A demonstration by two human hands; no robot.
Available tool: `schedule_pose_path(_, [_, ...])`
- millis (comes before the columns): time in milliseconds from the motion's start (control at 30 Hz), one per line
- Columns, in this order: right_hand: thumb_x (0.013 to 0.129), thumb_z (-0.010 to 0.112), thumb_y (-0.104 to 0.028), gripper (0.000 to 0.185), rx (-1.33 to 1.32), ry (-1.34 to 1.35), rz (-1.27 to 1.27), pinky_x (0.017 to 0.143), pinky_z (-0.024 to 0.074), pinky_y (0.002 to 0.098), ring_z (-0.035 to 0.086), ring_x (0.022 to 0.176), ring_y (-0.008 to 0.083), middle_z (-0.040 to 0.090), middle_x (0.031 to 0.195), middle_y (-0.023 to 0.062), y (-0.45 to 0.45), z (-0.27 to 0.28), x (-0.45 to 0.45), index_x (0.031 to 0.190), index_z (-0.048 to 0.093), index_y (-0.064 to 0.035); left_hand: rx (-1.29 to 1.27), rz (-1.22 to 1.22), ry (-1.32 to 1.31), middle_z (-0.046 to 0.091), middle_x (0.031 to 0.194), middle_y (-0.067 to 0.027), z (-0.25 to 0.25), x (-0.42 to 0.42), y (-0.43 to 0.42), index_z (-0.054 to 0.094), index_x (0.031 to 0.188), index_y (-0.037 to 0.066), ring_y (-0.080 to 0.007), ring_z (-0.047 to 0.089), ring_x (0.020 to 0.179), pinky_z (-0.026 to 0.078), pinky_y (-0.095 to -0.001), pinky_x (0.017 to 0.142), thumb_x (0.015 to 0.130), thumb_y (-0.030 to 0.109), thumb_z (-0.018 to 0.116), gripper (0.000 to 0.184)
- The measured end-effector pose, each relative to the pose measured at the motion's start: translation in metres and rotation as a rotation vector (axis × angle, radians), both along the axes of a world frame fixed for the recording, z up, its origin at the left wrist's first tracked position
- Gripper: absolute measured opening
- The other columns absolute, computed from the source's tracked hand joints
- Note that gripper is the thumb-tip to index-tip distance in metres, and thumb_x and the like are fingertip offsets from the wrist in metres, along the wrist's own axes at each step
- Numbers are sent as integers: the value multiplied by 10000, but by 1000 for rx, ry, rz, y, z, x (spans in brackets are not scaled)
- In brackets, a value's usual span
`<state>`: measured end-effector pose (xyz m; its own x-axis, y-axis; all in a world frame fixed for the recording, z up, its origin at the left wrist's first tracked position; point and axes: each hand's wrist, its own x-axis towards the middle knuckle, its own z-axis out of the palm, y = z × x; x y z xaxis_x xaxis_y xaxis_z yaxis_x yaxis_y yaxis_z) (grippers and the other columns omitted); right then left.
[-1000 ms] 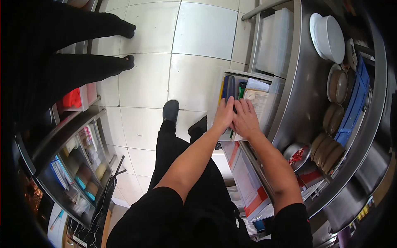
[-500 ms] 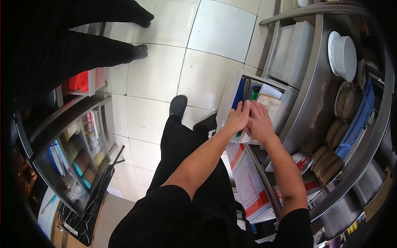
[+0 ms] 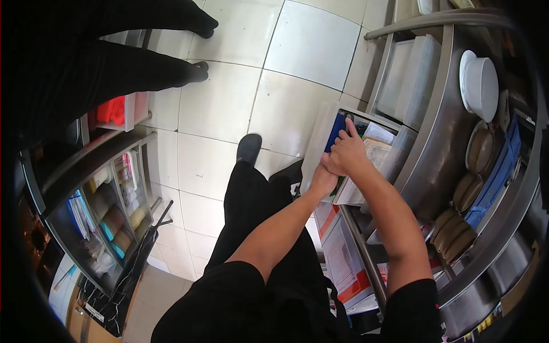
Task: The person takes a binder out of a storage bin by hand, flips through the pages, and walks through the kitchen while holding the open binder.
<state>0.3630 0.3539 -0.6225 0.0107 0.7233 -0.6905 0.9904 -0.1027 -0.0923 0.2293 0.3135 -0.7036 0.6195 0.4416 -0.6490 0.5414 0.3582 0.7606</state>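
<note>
A pale pull-out drawer (image 3: 318, 140) stands open at my right side, holding a blue folder-like item (image 3: 337, 132), white papers (image 3: 374, 153) and something green. My right hand (image 3: 349, 153) is over its middle, with one finger stretched towards a dark, narrow object (image 3: 349, 116) and the other fingers curled. What those fingers hold, if anything, is hidden. My left hand (image 3: 324, 178) is at the drawer's near side, touching my right hand. Its fingers are mostly covered by the right hand.
Beyond the drawer stands a closed translucent drawer (image 3: 403, 74). A metal counter (image 3: 437, 154) bears a white dish (image 3: 480, 86), brown oval items (image 3: 454, 231) and a blue tray (image 3: 494, 171). Another person's dark-clothed legs (image 3: 131, 64) are at upper left, above open drawers (image 3: 108, 197) on the left.
My hands were together over the drawer's middle. The right hand has turned, one finger now reaching to the dark object; the left has drawn back slightly towards me. More of the papers shows.
</note>
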Motion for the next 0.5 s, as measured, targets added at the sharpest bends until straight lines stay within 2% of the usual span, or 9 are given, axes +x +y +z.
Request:
schedule_pose_path(100, [873,510,-349,406,131,68,35,1231,107,540,578,1051,259,686,802,76,-18,3,13,692,730,-59,252,9,26,604,1199,-216,0,3,-12,526,1234,44,-421,569,1135,448,-466,974,996,268,456,333])
schedule_pose_path(200, [861,531,-333,368,170,128,48,1229,113,549,578,1039,254,669,778,67,-23,12,17,703,727,-64,-70,122,54,604,1190,-190,-19,6,-12,514,1247,47,-342,587,1119,464,-431,942,1004,257,446,328])
schedule_pose_path(300, [840,564,-300,303,209,121,83,1229,114,555,574,1037,239,663,772,52,-25,14,17,737,732,-69,-562,584,115,612,1235,-211,-43,38,-10,499,1317,24,-308,612,1108,473,-411,949,955,189,547,401])
schedule_pose_path(367, [822,584,-281,268,223,108,92,1235,105,542,564,1044,215,678,795,36,-27,14,17,781,742,-68,-798,768,96,620,1211,-199,-54,49,-5,514,1300,28,-294,615,1087,479,-403,929,958,188,539,378])
schedule_pose_path(500, [825,587,-230,218,230,96,102,1219,125,586,574,1050,229,664,793,38,-28,12,19,803,731,-67,-962,789,-45,636,1164,-175,-67,56,-1,543,1266,36,-266,623,1045,491,-385,890,963,184,522,338])
